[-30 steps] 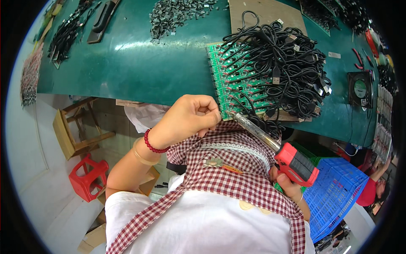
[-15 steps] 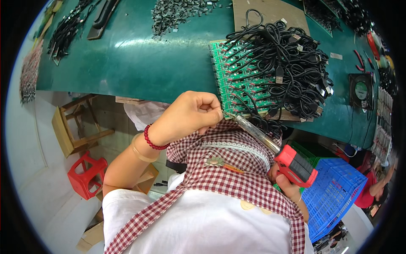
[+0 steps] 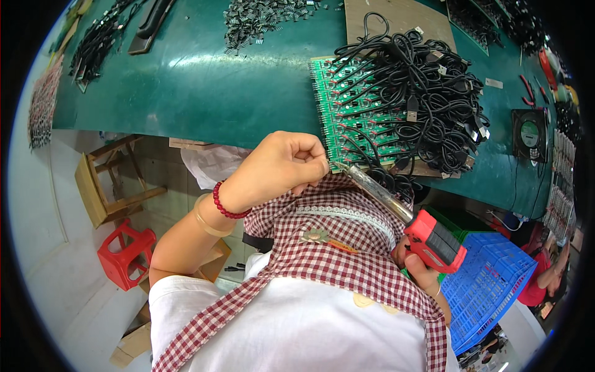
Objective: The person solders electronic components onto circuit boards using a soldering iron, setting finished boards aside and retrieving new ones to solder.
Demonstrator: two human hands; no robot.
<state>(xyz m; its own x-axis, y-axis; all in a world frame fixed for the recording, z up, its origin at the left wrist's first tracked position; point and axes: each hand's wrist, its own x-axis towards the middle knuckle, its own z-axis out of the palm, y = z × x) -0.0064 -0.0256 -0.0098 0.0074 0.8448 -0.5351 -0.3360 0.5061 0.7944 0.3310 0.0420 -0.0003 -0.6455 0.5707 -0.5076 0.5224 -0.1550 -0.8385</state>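
My left hand [image 3: 279,168] is curled into a fist at the near left corner of a green circuit board [image 3: 344,108], fingertips pinched together; nothing shows between them. My right hand [image 3: 420,274] grips the red handle of a soldering iron [image 3: 434,240]. Its long metal shaft [image 3: 375,187] slants up and left, with the tip right beside my left fingertips at the board's edge. A tangle of black cables [image 3: 427,93] covers the right part of the board. A red and white checked apron [image 3: 334,260] hangs below my hands.
The board lies on a green table mat [image 3: 211,87]. At the far edge are a heap of small black parts [image 3: 266,15] and a brown panel [image 3: 396,18]. A small fan [image 3: 530,130] stands right. Below: wooden stool [image 3: 105,186], red stool [image 3: 124,254], blue crate [image 3: 496,279], a person in red [image 3: 545,279].
Almost nothing differs. Both hands stay at the board's near corner, with the iron's tip still next to my left fingertips.
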